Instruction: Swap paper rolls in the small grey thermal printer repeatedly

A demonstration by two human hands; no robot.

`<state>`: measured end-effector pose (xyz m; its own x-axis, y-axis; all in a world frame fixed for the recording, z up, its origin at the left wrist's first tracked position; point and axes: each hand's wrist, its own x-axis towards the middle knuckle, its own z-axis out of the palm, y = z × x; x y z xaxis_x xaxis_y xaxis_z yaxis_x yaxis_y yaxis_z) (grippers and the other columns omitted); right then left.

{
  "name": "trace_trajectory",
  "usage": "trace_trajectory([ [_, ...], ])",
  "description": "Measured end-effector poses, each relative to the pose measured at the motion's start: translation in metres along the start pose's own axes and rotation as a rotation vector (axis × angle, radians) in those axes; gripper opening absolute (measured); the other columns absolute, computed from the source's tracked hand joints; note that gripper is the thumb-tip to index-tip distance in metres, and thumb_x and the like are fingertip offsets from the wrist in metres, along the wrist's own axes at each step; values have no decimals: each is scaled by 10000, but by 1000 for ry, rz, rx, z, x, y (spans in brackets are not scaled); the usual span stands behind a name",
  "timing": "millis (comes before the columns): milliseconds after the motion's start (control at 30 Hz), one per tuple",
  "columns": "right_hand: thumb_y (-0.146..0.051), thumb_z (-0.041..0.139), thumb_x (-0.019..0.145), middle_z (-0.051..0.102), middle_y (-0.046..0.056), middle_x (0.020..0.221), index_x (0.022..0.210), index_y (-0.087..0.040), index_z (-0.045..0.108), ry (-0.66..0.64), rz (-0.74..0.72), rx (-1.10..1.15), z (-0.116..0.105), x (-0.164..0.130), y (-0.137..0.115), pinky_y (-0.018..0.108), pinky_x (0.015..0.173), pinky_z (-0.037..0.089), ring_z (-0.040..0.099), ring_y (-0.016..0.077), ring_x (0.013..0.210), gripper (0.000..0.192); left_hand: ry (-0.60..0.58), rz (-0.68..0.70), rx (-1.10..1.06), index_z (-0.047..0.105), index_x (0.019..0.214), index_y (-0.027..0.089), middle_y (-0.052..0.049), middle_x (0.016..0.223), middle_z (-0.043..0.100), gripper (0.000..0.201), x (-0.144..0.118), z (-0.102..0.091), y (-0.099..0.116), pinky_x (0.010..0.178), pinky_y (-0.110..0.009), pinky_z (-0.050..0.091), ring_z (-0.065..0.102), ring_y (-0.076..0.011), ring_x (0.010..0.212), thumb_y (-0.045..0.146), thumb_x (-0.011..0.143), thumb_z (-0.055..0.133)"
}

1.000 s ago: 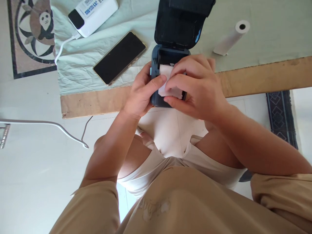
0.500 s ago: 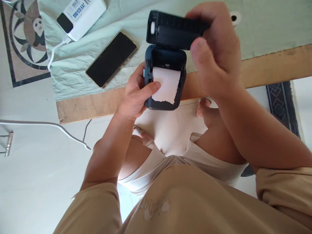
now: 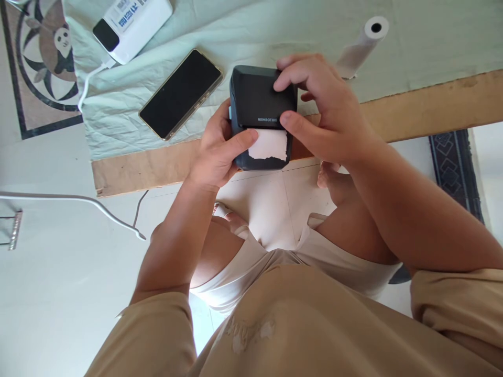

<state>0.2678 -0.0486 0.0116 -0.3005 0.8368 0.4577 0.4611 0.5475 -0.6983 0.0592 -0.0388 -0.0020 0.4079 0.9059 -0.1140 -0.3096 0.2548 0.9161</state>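
Observation:
A small dark label printer point(image 3: 255, 97) is held over the table's near edge, its lid down over the body. From under the lid comes a strip of white paper point(image 3: 269, 144) with a torn, ragged end. My left hand point(image 3: 220, 146) wraps the printer's left side, thumb pressing on the paper's left edge. On the lid's right side rest the fingertips and thumb of my right hand point(image 3: 326, 107), gripping it by the edge. A white paper roll point(image 3: 363, 44) with a black core lies on the cloth beyond my right hand.
A phone point(image 3: 181, 94) with a dark screen lies left of the printer. Behind it is a white power bank point(image 3: 133, 26) with a white cable point(image 3: 88, 84). Green cloth point(image 3: 432, 47) covers the table, leaving a bare wooden edge point(image 3: 145, 167) in front. My legs are beneath.
My right hand has swung the printer's lid down from raised to closed over the paper compartment. The paper roll at the back right has come into fuller view.

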Motion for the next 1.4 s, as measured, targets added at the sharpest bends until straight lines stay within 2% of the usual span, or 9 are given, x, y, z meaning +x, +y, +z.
trace_trajectory([
  [133,-499,615,854,565,33,1282,1344,-338,423,-55,101,264,10,-1,9,324,829,543,609,163,966,550,60,16,-19,646,1057,251,-71,949,697,324,-4,14,4,860,-379,581,638,-316,1174,390,786,757],
  [300,-662,666,772,568,29,1113,1397,-332,337,-104,181,403,20,-4,18,309,763,514,569,168,910,779,170,19,43,644,983,286,-63,939,689,280,-8,24,6,826,-386,564,640,-327,1141,466,787,730],
  [433,-676,717,734,555,26,1123,1351,-327,379,-119,187,450,20,0,21,296,753,506,562,158,915,786,109,-22,87,639,966,283,-56,923,679,348,-3,15,6,802,-380,555,637,-324,1124,524,752,768],
  [600,-706,711,734,560,24,1169,1352,-323,352,-137,222,451,20,4,24,292,796,527,577,153,966,811,82,-46,95,637,963,288,-56,923,689,322,3,6,7,925,-433,533,588,-342,1225,533,779,738],
  [900,-503,685,785,581,21,1175,1355,-316,379,-56,179,370,22,0,18,303,757,533,588,157,926,674,83,-92,111,671,946,284,-73,1018,736,373,6,7,10,985,-495,526,535,-386,1334,534,699,796],
  [1033,-384,678,765,487,45,1413,1388,-335,352,78,198,322,21,-4,13,275,714,537,622,159,998,705,0,-59,-62,703,1085,239,-81,1201,727,457,3,15,6,1114,-477,486,394,-344,1481,610,914,497],
  [1133,-355,651,808,520,36,1411,1315,-308,455,152,169,256,20,-5,11,274,783,534,573,191,1205,545,-16,-23,-142,686,1149,190,-85,1278,704,463,2,17,2,1125,-449,494,450,-306,1451,503,1011,373],
  [1233,-335,577,854,594,28,1292,1289,-304,502,112,143,234,19,-4,10,275,760,531,609,175,1133,443,2,22,-120,696,1078,197,-75,1294,697,368,2,15,1,1116,-437,505,487,-298,1424,474,993,468],
  [1400,-421,599,838,574,58,1334,1445,-326,412,-14,111,81,15,-2,7,322,825,535,600,202,1093,642,95,48,-123,678,978,298,-12,1093,745,195,4,13,2,1067,-409,528,537,-294,1378,434,945,544],
])
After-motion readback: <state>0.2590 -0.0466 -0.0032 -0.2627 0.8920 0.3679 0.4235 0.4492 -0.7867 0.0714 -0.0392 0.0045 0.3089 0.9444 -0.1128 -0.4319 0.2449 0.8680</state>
